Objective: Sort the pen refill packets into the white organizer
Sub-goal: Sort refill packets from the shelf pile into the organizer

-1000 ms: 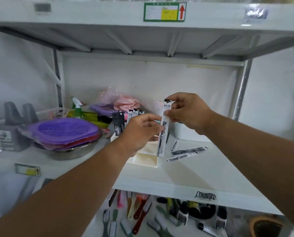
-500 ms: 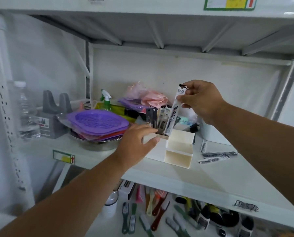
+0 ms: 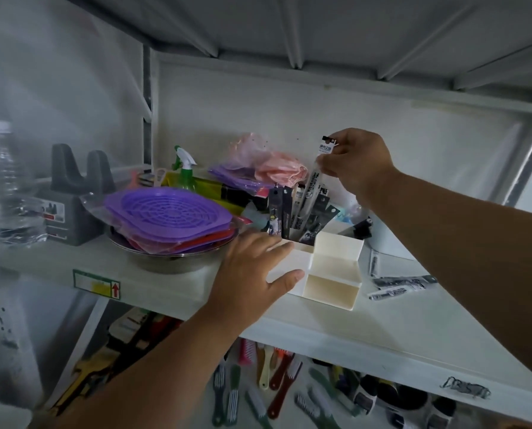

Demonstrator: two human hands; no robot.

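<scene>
White plastic, stepped in tiers, the organizer [image 3: 335,267] is sitting on the shelf [image 3: 382,323] and everything else is arranged around it. A person's left hand [image 3: 252,274] is lying flat against the organizer's left side, fingers straight and spread, thumb touching its lower front corner — bracing it, I would say, so the light box is not sliding while something is being pushed in from above. Above the organizer's back compartment, the right hand [image 3: 356,164] is pinching the top of a pen refill packet [image 3: 312,187] between thumb and fingertips, holding it nearly upright with its lower end dipping among the packets already standing there [image 3: 292,212]. Gripping it by the header card seems sensible: it is keeping the long, floppy sleeve hanging straight so that it can be threaded down between its neighbours. Those neighbours are leaning fanwise in the rear slot, while the two lower front tiers of the organizer are showing bare. To the right of the organizer, a few more loose packets [image 3: 400,281] are lying flat on the shelf — still waiting, by the look of it. Left of the organizer, a steel bowl [image 3: 171,261] is carrying a stack of purple strainers [image 3: 168,212], close enough that the bracing hand is working in a narrow gap.
</scene>
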